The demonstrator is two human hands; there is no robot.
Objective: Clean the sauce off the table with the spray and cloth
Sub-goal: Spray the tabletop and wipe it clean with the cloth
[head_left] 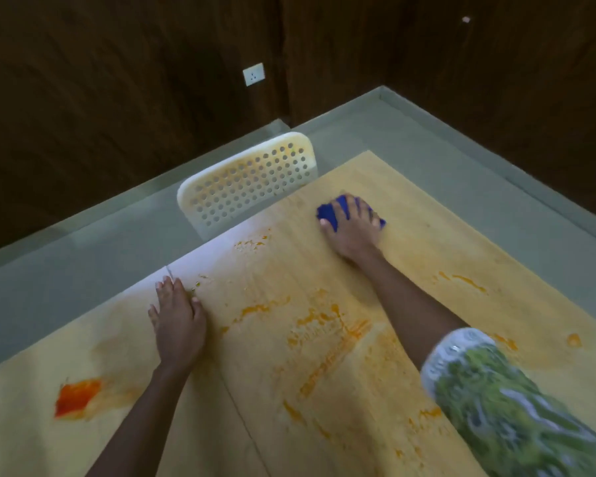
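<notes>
Head view: one blue cloth (pixel 329 212), bunched beneath the right hand (pixel 350 232) near the far edge of the tabletop (pixel 410 215), fingers (pixel 341 210) spread and pressing it flat; left hand (pixel 178 321) lies released, palm down, at the tabletop's left edge. Cloth looks soft, light, easily crumpled, best gathered from above in the palm. Sauce (pixel 78 395): thick red-orange patch front left, thin smears across the middle; spray not in view.

Cloth (pixel 331 211) is pressed on table (pixel 410 215) far side under right hand (pixel 350 232); left hand (pixel 178 321) is laid near left edge; chair (pixel 245 180) is set behind.
</notes>
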